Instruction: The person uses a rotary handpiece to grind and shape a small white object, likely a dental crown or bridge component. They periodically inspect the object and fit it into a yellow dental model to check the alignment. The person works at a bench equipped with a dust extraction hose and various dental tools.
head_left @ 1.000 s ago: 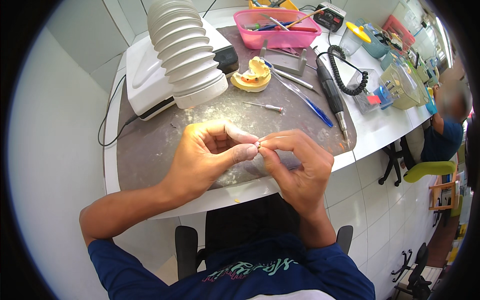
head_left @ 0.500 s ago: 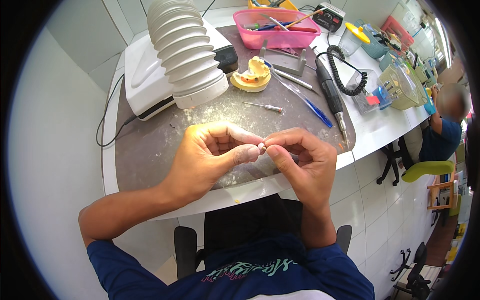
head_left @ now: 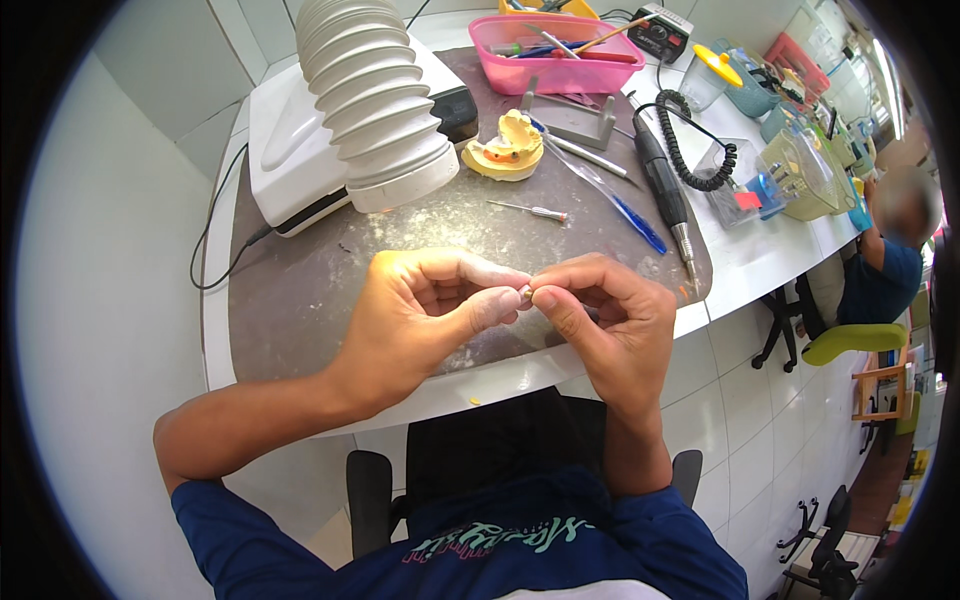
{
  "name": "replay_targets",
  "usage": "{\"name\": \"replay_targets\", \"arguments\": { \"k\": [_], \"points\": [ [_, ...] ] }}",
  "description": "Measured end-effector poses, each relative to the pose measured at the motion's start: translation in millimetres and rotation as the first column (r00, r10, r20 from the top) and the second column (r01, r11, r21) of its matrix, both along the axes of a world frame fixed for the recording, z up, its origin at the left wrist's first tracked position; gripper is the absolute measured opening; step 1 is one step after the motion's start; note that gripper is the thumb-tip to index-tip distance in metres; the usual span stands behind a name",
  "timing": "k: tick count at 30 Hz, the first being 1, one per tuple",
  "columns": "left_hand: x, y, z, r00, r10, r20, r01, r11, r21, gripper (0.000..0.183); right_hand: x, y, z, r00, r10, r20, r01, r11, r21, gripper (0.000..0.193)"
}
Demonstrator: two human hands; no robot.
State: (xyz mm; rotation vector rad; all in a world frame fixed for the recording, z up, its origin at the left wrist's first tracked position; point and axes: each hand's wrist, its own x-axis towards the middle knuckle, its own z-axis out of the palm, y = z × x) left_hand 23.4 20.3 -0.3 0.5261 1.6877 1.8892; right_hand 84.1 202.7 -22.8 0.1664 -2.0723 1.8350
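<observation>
The pink tub (head_left: pixel 560 76) looks glossy plastic, the cast (head_left: pixel 503 163) matt.

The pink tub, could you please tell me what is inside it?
Inside the pink tub, I can see a thin tan stick, a silver tool and a red item, among others. Its floor and whatever lies beneath them are covered, so I cannot tell.

Navy short-sleeved shirt (head_left: pixel 460 515) with mint-green and pink lettering (head_left: pixel 492 538) across the front

Open room at near left corner of mat (head_left: pixel 285 325), ribbed hose (head_left: pixel 378 110) above far left part, handpiece (head_left: pixel 661 178) barring right edge
</observation>
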Motion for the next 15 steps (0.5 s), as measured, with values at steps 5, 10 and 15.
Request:
{"name": "replay_targets", "arguments": {
  "k": [5,10,15],
  "points": [
    [-2,-1,1,1.000,0.004,0.008,-0.004,1.000,-0.007,0.017,-1,0,-3,1.000,0.005,-0.031,-0.004,1.000,0.026,0.009],
    [-3,0,3,1.000,-0.013,0.025,0.013,1.000,-0.027,0.021,-2,2,-2,0.999,0.010,-0.037,-0.007,0.998,0.064,0.010],
    [1,2,2,0.995,0.044,0.086,-0.047,0.998,0.039,0.028,2,9,11,0.976,-0.211,-0.056,0.217,0.967,0.134,0.007]
  ]
}}
